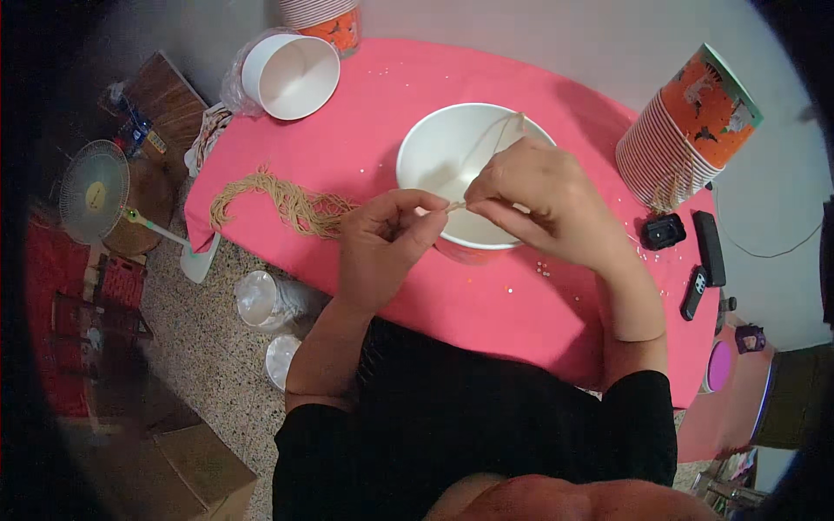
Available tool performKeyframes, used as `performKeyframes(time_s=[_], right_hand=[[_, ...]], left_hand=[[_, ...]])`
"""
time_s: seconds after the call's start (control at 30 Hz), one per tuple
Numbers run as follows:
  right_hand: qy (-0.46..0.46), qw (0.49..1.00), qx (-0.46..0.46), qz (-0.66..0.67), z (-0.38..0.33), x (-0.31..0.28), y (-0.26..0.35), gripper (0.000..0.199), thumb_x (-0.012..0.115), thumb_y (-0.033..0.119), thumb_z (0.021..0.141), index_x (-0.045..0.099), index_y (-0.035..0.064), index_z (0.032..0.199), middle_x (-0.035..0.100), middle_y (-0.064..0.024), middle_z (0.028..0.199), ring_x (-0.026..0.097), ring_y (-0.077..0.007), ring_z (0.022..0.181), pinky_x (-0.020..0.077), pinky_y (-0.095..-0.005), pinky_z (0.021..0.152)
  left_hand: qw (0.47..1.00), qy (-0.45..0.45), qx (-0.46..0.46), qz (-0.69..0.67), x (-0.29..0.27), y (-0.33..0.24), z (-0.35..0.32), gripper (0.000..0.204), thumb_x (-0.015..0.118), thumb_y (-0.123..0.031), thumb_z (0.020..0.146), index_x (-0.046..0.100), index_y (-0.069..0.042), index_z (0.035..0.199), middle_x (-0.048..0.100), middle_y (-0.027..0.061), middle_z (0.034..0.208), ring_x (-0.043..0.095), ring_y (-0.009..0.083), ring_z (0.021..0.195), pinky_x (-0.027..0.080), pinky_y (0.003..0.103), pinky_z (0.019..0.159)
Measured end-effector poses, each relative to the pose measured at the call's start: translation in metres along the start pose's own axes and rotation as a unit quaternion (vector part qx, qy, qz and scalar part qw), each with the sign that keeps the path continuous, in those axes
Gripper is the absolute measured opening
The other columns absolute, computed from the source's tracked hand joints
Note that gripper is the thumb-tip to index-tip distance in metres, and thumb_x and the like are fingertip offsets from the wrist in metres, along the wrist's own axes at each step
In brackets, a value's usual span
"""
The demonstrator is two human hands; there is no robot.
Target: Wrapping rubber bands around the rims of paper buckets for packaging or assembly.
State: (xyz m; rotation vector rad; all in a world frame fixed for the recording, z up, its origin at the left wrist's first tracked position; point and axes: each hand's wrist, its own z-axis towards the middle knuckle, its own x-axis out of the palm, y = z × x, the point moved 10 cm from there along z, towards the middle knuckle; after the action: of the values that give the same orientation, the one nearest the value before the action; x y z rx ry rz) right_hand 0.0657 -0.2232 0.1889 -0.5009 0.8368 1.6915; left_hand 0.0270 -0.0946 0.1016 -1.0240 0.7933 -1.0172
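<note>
String point(486, 139) runs taut over the white bucket point(434, 152); left hand point(382, 247) and right hand point(539, 204) both pinch it shut at the bucket's near rim, string bundle point(278, 204) lying left.

Bare pink tablecloth point(365, 148) left of bucket point(434, 156)

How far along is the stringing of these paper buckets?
Done: cannot tell; no finished bucket shows. In hand: both hands, left hand and right hand, pinch a tan twine piece over the white paper bucket. Left: a pile of tan twine pieces and a tilted stack of orange-printed buckets.
</note>
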Motion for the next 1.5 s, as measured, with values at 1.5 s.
performKeyframes(time_s=[1.5], right_hand=[[0.079,0.969,0.152,0.181,-0.005,0.037,-0.018,0.016,0.060,0.015,0.089,0.057,0.0000,0.083,0.058,-0.0101,0.074,0.054,-0.0210,0.069,0.0432,-0.0319,0.064]], left_hand=[[0.969,-0.042,0.230,0.074,0.010,-0.024,-0.020,0.014,0.061,0.007,0.080,0.056,-0.004,0.087,0.054,0.0006,0.075,0.046,0.0032,0.057,0.036,0.019,0.050]])
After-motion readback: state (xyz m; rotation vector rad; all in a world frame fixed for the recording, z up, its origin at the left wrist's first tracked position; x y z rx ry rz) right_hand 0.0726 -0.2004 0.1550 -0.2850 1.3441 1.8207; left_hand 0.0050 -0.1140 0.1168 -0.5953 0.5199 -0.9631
